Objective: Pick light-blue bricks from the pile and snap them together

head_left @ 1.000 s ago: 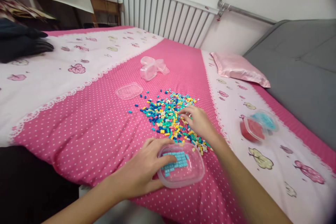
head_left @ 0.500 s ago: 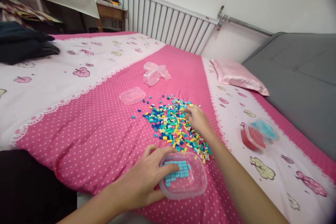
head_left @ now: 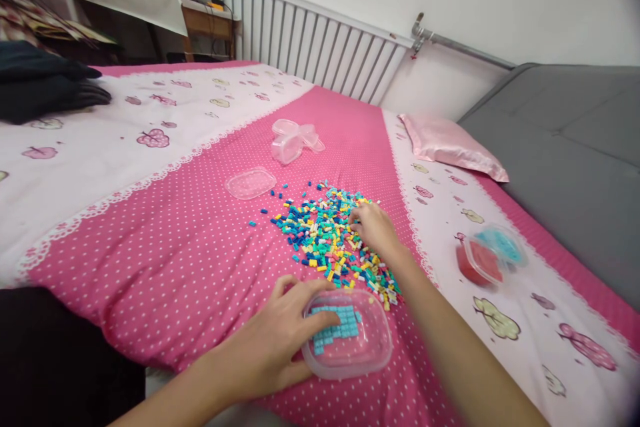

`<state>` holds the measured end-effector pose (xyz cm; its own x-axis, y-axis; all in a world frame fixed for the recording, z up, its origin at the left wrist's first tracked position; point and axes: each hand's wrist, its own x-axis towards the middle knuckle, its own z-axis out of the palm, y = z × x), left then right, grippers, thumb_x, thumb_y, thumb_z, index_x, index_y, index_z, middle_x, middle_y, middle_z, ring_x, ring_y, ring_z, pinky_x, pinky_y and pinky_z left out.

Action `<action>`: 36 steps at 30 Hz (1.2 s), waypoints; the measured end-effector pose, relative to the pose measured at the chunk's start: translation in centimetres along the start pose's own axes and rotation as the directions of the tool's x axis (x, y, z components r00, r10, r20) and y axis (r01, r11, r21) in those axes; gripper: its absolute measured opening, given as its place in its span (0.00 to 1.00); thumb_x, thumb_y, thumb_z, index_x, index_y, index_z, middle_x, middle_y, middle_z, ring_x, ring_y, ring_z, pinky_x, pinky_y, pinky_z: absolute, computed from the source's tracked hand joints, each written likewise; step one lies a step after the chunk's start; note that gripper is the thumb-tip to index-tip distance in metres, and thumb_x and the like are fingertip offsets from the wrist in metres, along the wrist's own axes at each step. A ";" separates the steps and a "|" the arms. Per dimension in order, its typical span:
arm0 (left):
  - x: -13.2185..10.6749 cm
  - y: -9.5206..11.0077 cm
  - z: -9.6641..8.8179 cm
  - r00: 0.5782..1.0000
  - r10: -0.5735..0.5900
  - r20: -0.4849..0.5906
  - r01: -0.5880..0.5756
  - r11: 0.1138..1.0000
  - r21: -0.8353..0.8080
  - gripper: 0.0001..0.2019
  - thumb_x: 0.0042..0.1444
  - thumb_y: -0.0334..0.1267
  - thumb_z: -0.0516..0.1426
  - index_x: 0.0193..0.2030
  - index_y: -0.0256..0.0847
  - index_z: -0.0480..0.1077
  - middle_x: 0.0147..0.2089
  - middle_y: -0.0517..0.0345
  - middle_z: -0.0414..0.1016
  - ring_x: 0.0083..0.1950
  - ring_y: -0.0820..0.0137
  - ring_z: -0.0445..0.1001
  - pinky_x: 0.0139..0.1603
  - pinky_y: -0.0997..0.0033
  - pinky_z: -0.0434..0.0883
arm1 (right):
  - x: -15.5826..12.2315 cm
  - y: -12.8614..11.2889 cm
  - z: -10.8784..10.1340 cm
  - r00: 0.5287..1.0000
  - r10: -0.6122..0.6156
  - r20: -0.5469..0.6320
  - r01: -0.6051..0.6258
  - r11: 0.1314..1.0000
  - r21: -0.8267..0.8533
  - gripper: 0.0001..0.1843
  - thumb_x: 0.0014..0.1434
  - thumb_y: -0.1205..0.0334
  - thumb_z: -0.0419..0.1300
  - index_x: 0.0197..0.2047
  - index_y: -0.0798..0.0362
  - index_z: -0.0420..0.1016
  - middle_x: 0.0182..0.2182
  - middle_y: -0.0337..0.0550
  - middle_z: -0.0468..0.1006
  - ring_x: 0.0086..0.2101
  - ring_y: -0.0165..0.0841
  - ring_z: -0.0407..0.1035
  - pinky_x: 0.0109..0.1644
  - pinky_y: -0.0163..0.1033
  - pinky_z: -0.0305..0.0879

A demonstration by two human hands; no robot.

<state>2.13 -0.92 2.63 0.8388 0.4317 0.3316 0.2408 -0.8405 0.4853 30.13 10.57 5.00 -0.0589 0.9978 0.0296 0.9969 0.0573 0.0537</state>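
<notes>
A heap of small coloured bricks [head_left: 325, 230], blue, teal, yellow, pink and white, lies on the pink dotted bedspread [head_left: 200, 247]. My right hand [head_left: 373, 227] rests on the heap's right side, fingers curled down into the bricks; what they pinch is hidden. My left hand [head_left: 280, 340] grips the left rim of a clear plastic tub [head_left: 370, 353] near the bed's front edge. Light blue bricks [head_left: 337, 327] lie inside that tub.
A clear lid [head_left: 250, 183] lies left of the heap, and empty clear tubs [head_left: 293, 140] sit behind it. Tubs of red [head_left: 477, 261] and light blue [head_left: 503, 245] bricks stand at right. A pink pillow [head_left: 450, 143], grey sofa [head_left: 575, 147], radiator [head_left: 320, 47] and dark clothes [head_left: 45, 87] surround the bed.
My right hand has shifted slightly farther up the heap's right side. My left hand has stayed on the tub. The view has tilted a little.
</notes>
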 end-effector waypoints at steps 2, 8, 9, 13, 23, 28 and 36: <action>-0.1 -0.1 0.1 1.000 0.001 0.003 -0.001 1.000 0.005 0.28 0.55 0.27 0.61 0.62 0.46 0.64 0.71 0.40 0.61 0.71 0.47 0.63 0.66 0.39 0.64 | -0.1 0.1 0.1 1.000 -0.010 0.001 0.010 1.000 0.004 0.20 0.70 0.52 0.62 0.60 0.51 0.74 0.58 0.49 0.75 0.52 0.40 0.74 0.55 0.53 0.75; 0.0 -0.2 0.2 1.000 0.010 0.001 -0.010 1.000 0.016 0.27 0.56 0.28 0.61 0.63 0.45 0.65 0.70 0.40 0.62 0.70 0.46 0.64 0.67 0.39 0.64 | -0.5 0.4 0.5 0.998 -0.057 -0.017 0.057 0.998 0.040 0.19 0.70 0.52 0.62 0.60 0.51 0.74 0.59 0.49 0.75 0.53 0.41 0.74 0.56 0.53 0.74; 0.1 -0.2 0.1 1.000 0.009 -0.003 -0.009 1.000 0.020 0.27 0.56 0.28 0.61 0.63 0.45 0.66 0.70 0.40 0.62 0.70 0.45 0.65 0.67 0.40 0.64 | -0.5 0.4 0.6 0.998 -0.057 -0.027 0.059 0.997 0.048 0.19 0.70 0.52 0.62 0.60 0.51 0.74 0.59 0.49 0.75 0.53 0.41 0.74 0.56 0.54 0.74; 0.2 -0.1 0.0 1.000 0.008 -0.008 -0.008 1.000 0.023 0.28 0.54 0.27 0.62 0.62 0.44 0.66 0.70 0.40 0.62 0.69 0.45 0.65 0.66 0.41 0.64 | -0.8 0.6 0.7 0.997 -0.056 -0.051 0.060 0.995 0.085 0.20 0.69 0.52 0.62 0.60 0.51 0.74 0.59 0.49 0.75 0.53 0.41 0.74 0.56 0.54 0.74; 0.4 -0.1 0.0 1.000 0.017 -0.009 -0.017 1.000 0.021 0.26 0.56 0.28 0.61 0.62 0.45 0.66 0.70 0.41 0.62 0.70 0.47 0.64 0.66 0.42 0.63 | -1.2 1.3 0.8 0.998 -0.027 -0.051 0.036 0.981 0.189 0.19 0.70 0.52 0.62 0.60 0.51 0.74 0.57 0.49 0.76 0.50 0.39 0.75 0.54 0.52 0.75; 0.4 -0.2 0.0 1.000 0.015 0.004 -0.015 0.999 0.030 0.26 0.57 0.28 0.61 0.62 0.45 0.65 0.71 0.40 0.61 0.71 0.48 0.63 0.67 0.43 0.63 | -1.0 0.4 1.0 0.996 -0.032 -0.088 0.049 0.979 0.198 0.20 0.69 0.52 0.63 0.59 0.51 0.74 0.58 0.49 0.76 0.53 0.41 0.74 0.56 0.54 0.74; 0.4 0.0 -0.2 1.000 0.020 -0.020 -0.019 1.000 0.025 0.25 0.57 0.29 0.62 0.61 0.44 0.67 0.69 0.41 0.64 0.68 0.49 0.66 0.65 0.45 0.64 | -0.8 -0.6 0.6 0.990 0.039 -0.134 0.008 0.942 0.334 0.17 0.69 0.53 0.63 0.56 0.52 0.76 0.54 0.48 0.78 0.50 0.39 0.75 0.54 0.52 0.75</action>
<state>2.34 -0.67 2.89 0.8333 0.4216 0.3576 0.2364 -0.8565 0.4588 29.60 9.78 4.37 -0.0262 0.9859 0.1652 0.9564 0.0729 -0.2829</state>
